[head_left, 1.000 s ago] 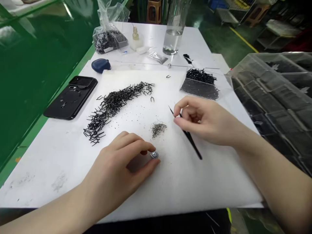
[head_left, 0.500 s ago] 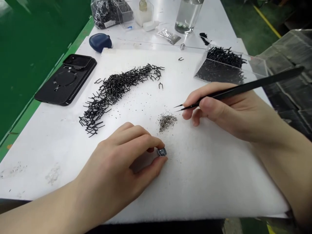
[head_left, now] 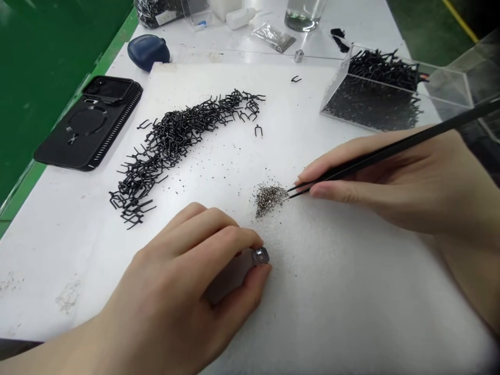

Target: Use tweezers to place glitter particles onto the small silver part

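Between thumb and forefinger, my left hand (head_left: 187,281) pinches a small shiny metal block (head_left: 261,255) close to the white mat (head_left: 336,291). My right hand (head_left: 390,177) grips black fine-tipped tweezers (head_left: 375,155), whose slightly parted tips reach the right edge of a heap of tiny metallic grains (head_left: 269,199). Whether a grain sits between the tips is too small to tell. Beyond my left hand, a long curved pile of black fork-shaped pieces (head_left: 175,130) lies on the mat. One loose fork-shaped piece (head_left: 258,130) rests to the right of that pile.
A black phone (head_left: 88,122) and a dark blue rounded object (head_left: 148,52) are at left. At right stands a clear box (head_left: 332,99) of black pieces. Farther back are a glass of clear liquid (head_left: 303,18), a small plastic bag (head_left: 273,37) and a metal nut-like piece (head_left: 299,56).
My right hand has brought the tweezers down, their tips moving from above the grains to the heap's right edge. My left hand still pinches the metal block. The camera view has shifted slightly.
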